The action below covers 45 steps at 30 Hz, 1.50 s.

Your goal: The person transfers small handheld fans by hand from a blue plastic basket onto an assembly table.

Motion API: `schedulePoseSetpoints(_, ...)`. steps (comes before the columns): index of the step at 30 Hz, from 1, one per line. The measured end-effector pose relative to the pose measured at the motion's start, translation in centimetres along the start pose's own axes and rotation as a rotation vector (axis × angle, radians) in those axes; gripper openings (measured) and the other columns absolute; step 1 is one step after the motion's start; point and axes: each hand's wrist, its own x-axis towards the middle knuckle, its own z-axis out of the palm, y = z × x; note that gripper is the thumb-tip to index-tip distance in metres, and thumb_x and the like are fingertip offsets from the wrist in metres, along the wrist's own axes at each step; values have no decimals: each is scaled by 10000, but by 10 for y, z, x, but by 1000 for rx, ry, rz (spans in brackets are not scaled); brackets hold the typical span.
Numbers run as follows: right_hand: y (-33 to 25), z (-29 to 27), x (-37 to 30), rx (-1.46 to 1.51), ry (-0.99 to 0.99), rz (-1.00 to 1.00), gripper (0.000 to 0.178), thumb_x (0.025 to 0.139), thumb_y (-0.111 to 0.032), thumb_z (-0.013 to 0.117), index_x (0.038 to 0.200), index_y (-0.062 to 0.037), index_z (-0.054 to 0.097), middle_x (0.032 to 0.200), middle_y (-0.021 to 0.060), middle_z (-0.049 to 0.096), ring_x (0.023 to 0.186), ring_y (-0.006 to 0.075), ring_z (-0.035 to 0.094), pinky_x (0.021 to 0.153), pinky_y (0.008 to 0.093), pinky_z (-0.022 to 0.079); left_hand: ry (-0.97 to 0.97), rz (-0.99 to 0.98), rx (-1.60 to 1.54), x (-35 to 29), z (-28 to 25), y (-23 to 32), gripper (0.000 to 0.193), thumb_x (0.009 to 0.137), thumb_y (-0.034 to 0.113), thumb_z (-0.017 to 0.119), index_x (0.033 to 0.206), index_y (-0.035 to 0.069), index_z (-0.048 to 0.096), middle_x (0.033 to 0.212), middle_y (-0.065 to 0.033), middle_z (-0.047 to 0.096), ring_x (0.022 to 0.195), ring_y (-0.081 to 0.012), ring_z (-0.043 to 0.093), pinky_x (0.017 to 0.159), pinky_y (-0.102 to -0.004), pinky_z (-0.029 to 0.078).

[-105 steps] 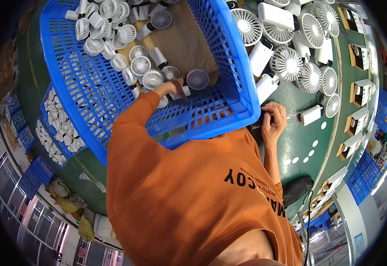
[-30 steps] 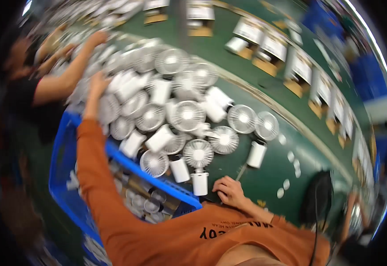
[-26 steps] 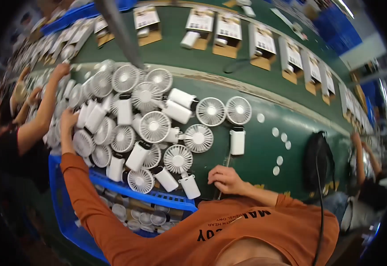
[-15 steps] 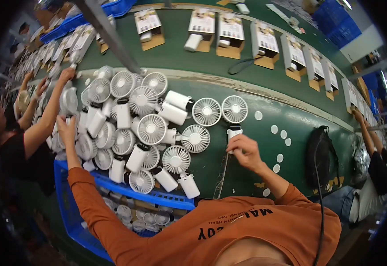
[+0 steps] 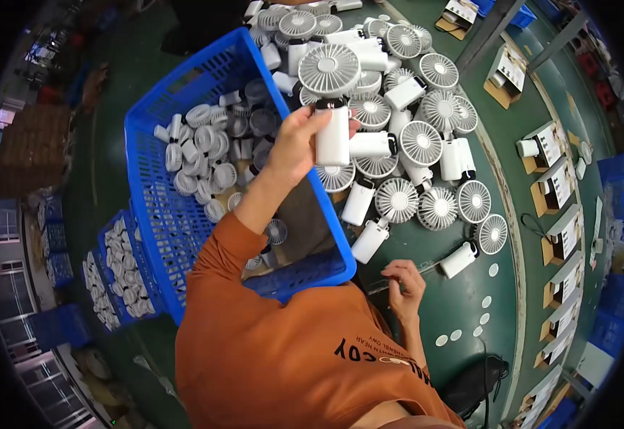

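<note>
My left hand point(image 5: 294, 146) is closed around the white handle of a handheld fan point(image 5: 333, 136), raised above the blue basket's inner rim beside the fan pile. Its round, slatted head points away from me. My right hand point(image 5: 405, 286) is over the near part of the green table, fingers loosely bent, thumb apart, with nothing visible between them. A thin clear strip point(image 5: 426, 267) passes by its fingertips. Just beyond lies another white fan point(image 5: 460, 259), its head turned to the far right. Many similar fans point(image 5: 420, 143) are heaped across the table.
A large blue basket point(image 5: 294, 282) holding more fans stands at the table's left edge. Several white discs point(image 5: 485, 302) and a black bag point(image 5: 473, 386) lie toward the right. Open boxes point(image 5: 562, 232) line the far strip. Crates of white parts point(image 5: 127, 272) stand at far left.
The view has swung left toward the basket. My left hand has lifted a fan from the pile. My right hand has let go of the fan handle and drawn back toward me.
</note>
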Motion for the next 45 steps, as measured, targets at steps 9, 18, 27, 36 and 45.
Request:
schedulePoseSetpoints(9, 24, 33, -29, -19, -72, 13, 193, 642, 114, 472, 752, 3, 586, 778, 84, 558, 589, 143, 519, 515, 232, 405, 29, 234, 219, -74, -29, -20, 374, 861, 140, 521, 1156, -47, 385, 1045, -203, 566, 877, -247, 614, 749, -320, 514)
schedulePoseSetpoints(18, 36, 41, -32, -149, -58, -70, 186, 635, 105, 487, 746, -12, 580, 756, 68, 559, 554, 141, 494, 490, 229, 371, 25, 280, 205, -91, -42, -24, 379, 861, 136, 522, 1159, -49, 379, 1029, -188, 566, 874, -234, 612, 757, -321, 511)
schedulePoseSetpoints(27, 42, 43, -32, -150, -44, -69, 183, 636, 99, 493, 746, -15, 584, 752, 64, 563, 537, 139, 482, 480, 231, 366, 6, 318, 226, -84, -46, -24, 377, 862, 126, 509, 1166, -46, 367, 1043, -192, 560, 875, -231, 609, 755, -318, 511)
schedulePoseSetpoints(36, 44, 41, -31, -166, -60, -18, 166, 641, 88, 503, 731, -21, 591, 748, 55, 567, 506, 122, 469, 456, 230, 351, 40, 302, 205, -69, -45, -34, 364, 865, 113, 495, 1170, -36, 362, 1050, -192, 560, 886, -229, 606, 727, -308, 516)
schedulePoseSetpoints(45, 32, 34, -4, -173, -99, 16, 169, 641, 84, 516, 733, -33, 596, 752, 50, 573, 474, 119, 454, 432, 231, 339, 58, 243, 199, -31, -44, -33, 398, 861, 103, 500, 1193, -39, 333, 1048, -204, 559, 898, -236, 607, 747, -316, 518)
